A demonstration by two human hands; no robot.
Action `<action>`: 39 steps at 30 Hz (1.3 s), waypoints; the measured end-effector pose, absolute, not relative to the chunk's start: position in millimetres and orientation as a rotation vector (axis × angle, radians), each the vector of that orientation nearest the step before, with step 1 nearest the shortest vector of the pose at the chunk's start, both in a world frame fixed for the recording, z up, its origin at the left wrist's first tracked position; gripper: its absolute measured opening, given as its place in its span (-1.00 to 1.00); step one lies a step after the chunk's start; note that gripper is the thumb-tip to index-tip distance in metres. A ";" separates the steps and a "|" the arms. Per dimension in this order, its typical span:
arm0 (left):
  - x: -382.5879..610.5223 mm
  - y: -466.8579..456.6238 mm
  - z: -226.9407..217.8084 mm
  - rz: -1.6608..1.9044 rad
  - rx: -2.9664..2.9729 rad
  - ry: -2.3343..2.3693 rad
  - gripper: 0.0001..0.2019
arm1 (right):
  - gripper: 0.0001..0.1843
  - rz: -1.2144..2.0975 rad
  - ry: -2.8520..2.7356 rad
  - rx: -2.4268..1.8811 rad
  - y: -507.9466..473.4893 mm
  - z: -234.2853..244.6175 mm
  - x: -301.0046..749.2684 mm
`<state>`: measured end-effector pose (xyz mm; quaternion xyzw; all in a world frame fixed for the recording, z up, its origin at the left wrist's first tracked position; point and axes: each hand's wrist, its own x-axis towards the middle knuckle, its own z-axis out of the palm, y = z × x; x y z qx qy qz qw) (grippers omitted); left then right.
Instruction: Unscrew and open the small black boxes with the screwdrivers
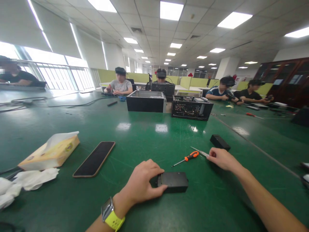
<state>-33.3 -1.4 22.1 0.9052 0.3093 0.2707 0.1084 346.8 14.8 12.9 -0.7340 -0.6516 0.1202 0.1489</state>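
Note:
My left hand [147, 180], with a watch on a yellow-green strap at its wrist, grips the left end of a small black box [175, 181] lying on the green table [135, 138]. Thumb and fingers are on opposite sides of the box. To the right, my right hand [220, 158] pinches a pair of slim silver tweezers [202, 152], their pointed end toward the left. Between the two hands lies an orange and black screwdriver [186, 158], its shaft toward me. Just beyond my right hand rests a second black box [220, 141].
On the left are a phone [95, 159], a tissue pack [51, 151] and crumpled tissues [31, 178]. Farther off stand a black metal case [146, 103] and an open computer case [191, 108]. Several people sit around the table, and cables [21, 103] lie at far left.

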 end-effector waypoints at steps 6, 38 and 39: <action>-34.5 3.9 19.6 0.848 2.728 0.820 -0.72 | -0.67 0.716 -1.870 -1.676 -9.5 53.0 339.0; -36.2 6.9 15.2 0.891 2.733 0.744 -0.73 | -0.70 1.311 -1.891 -1.316 -17.0 45.8 333.0; -36.2 7.1 14.8 0.887 2.733 0.748 -0.73 | -0.70 1.309 -1.895 -1.313 -16.5 44.9 332.4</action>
